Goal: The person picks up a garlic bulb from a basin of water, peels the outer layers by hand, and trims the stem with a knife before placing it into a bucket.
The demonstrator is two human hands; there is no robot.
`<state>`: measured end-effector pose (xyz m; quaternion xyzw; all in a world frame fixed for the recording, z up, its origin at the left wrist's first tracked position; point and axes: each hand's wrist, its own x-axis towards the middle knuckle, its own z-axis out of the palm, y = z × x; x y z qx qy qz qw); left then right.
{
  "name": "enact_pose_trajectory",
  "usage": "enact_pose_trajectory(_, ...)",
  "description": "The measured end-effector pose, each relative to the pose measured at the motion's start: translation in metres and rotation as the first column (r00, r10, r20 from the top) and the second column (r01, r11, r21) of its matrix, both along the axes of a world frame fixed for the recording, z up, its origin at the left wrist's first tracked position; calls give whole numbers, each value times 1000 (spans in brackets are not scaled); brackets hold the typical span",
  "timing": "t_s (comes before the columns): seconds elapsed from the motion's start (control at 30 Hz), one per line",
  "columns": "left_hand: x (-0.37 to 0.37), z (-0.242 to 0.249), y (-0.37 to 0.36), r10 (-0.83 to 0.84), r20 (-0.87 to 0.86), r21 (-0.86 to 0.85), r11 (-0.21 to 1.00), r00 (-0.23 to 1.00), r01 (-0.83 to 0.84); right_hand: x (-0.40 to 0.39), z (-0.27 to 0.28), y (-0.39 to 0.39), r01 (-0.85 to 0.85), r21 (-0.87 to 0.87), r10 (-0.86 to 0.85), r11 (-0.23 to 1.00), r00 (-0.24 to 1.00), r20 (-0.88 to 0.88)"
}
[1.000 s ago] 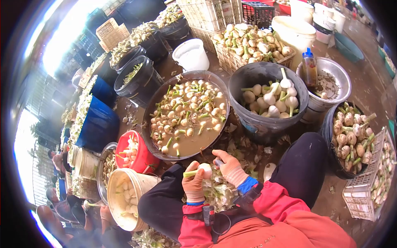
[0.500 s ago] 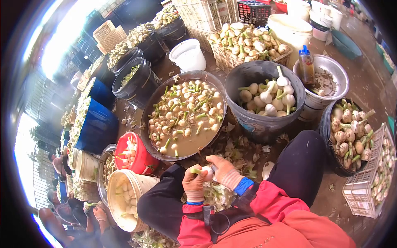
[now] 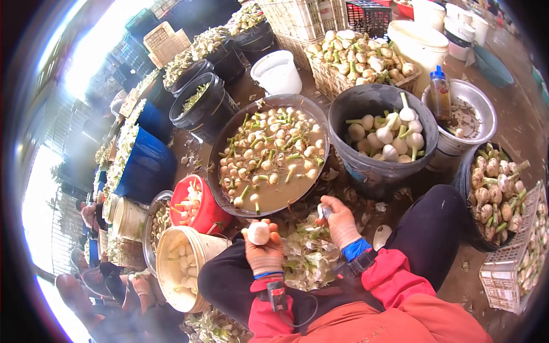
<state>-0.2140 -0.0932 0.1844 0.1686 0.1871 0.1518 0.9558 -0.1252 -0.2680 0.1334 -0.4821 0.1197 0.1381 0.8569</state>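
My left hand (image 3: 266,255) is closed around a peeled white garlic bulb (image 3: 258,233), its rounded side facing up. Apart from it on the right, my right hand (image 3: 342,226) grips what looks like a small knife (image 3: 326,211), mostly hidden by the fingers. A pale scrap of skin shows at its tip. Below and between both hands lies a heap of garlic peelings (image 3: 309,257). Just beyond my hands stands a wide basin (image 3: 213,177) of murky water with many garlic bulbs floating in it.
A dark bucket (image 3: 377,168) of white bulbs stands ahead right, beside a metal bowl (image 3: 486,123) with a blue-capped bottle (image 3: 440,94). On my left are a red bucket (image 3: 220,211) and a cream bucket (image 3: 166,274), both holding garlic. Another person (image 3: 126,291) works at far left.
My hands have moved apart: the left lower and left with the bulb, the right to the right and up. The bulb's green stem no longer shows. The view has shifted slightly.
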Motion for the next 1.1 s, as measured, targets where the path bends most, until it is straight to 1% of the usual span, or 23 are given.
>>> enact_pose_trajectory(0.1,-6,35,47,283,213,15,956,935,-292,-17,6,5,-321,-328,360,888,931,65)
enact_pose_trajectory(0.13,-15,50,65,456,275,-57,886,846,-459,-23,3,10,-428,-301,452,852,892,10)
enact_pose_trajectory(0.17,-21,49,95,599,379,-10,765,705,-644,-29,-6,12,-454,-460,576,763,800,168)
enact_pose_trajectory(0.2,-12,87,87,697,282,-43,695,659,-718,-31,-11,15,-426,-611,693,667,657,298)
enact_pose_trajectory(0.23,-4,91,97,682,303,-3,700,666,-714,-35,-16,20,-435,-609,700,663,649,297)
enact_pose_trajectory(0.27,5,92,107,664,322,35,704,675,-709,-36,-17,24,-521,-690,830,503,513,219)
enact_pose_trajectory(0.3,20,83,115,482,387,175,799,786,-575,-37,-16,26,-575,-752,925,324,360,123)
enact_pose_trajectory(0.33,39,67,125,275,416,320,848,867,-423,-38,-11,28,-540,-805,934,245,353,48)
enact_pose_trajectory(0.4,89,33,121,76,105,660,741,992,-127,-37,-15,31,-582,-769,912,264,411,2)
enact_pose_trajectory(0.43,105,1,128,17,-191,923,344,982,173,-35,-17,32,-584,-769,912,261,411,-2)
enact_pose_trajectory(0.47,125,-40,143,96,-460,873,-132,883,469,-33,-20,33,-618,-726,894,303,448,-8)
enact_pose_trajectory(0.53,140,-120,183,-120,-586,457,-866,802,204,-28,-21,33,-583,-715,855,386,518,40)
enact_pose_trajectory(0.6,142,-179,207,256,-849,26,-854,462,520,-26,-35,36,-615,-680,852,400,524,27)
enact_pose_trajectory(0.63,136,-175,207,314,-844,-79,-875,435,478,-28,-44,37,-635,-632,839,444,542,44)
enact_pose_trajectory(0.67,135,-204,230,201,-884,-45,-935,421,352,-31,-53,39,-644,-586,817,492,574,54)
enact_pose_trajectory(0.7,142,-181,211,230,-912,-188,-970,339,154,-32,-58,41,-612,-610,816,504,569,103)
enact_pose_trajectory(0.73,138,-226,242,300,-881,-116,-886,365,448,-29,-56,42,-611,-620,818,492,568,90)
enact_pose_trajectory(0.77,143,-192,218,243,-881,-99,-934,406,343,-25,-45,44,-656,-618,821,434,570,-28)
enact_pose_trajectory(0.8,141,-164,201,87,-825,112,-943,559,312,-25,-48,49,-652,-612,804,448,593,-43)
enact_pose_trajectory(0.87,138,-133,169,337,-735,273,-646,588,713,-19,-43,53,-722,-580,814,378,557,-164)
enact_pose_trajectory(0.93,134,-155,181,102,-715,693,-23,691,721,-18,-43,52,-725,-561,820,399,556,-137)
enact_pose_trajectory(1.07,125,-94,125,35,-637,718,391,770,575,-24,-43,56,-506,-660,676,556,737,5)
enact_pose_trajectory(1.1,123,-82,113,-5,-627,730,345,779,589,-22,-36,51,-417,-655,607,631,790,82)
